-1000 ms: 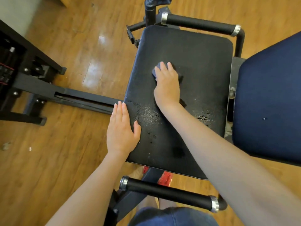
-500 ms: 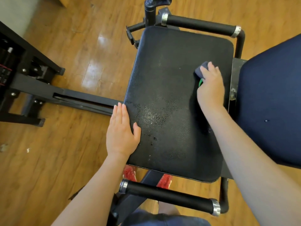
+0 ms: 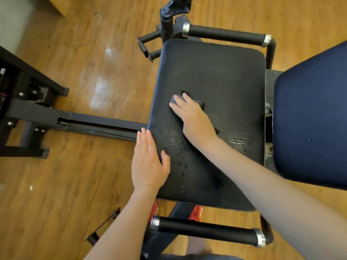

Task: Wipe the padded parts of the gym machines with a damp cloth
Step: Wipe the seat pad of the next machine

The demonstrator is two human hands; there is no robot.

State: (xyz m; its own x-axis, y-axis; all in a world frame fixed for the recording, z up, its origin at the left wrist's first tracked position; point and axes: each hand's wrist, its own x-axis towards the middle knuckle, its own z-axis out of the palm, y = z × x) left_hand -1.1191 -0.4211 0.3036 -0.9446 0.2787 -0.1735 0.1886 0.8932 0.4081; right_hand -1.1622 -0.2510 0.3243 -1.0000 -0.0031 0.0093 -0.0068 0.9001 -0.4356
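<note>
Head view shows the dark cloth (image 3: 187, 101) lying left of the middle of the black seat pad (image 3: 216, 76), pressed flat under the right hand (image 3: 193, 117) with straight fingers. The left hand (image 3: 149, 166) rests open and flat on the pad's left edge, with water drops (image 3: 174, 141) just beside it and the blue back pad (image 3: 311, 117) at the right.

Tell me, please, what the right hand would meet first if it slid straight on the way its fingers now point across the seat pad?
The right hand, pressing the cloth, points up-left. It would likely cross bare black seat pad, reach the pad's left edge, and perhaps then the black bracket beyond, though its height is unclear.
</note>
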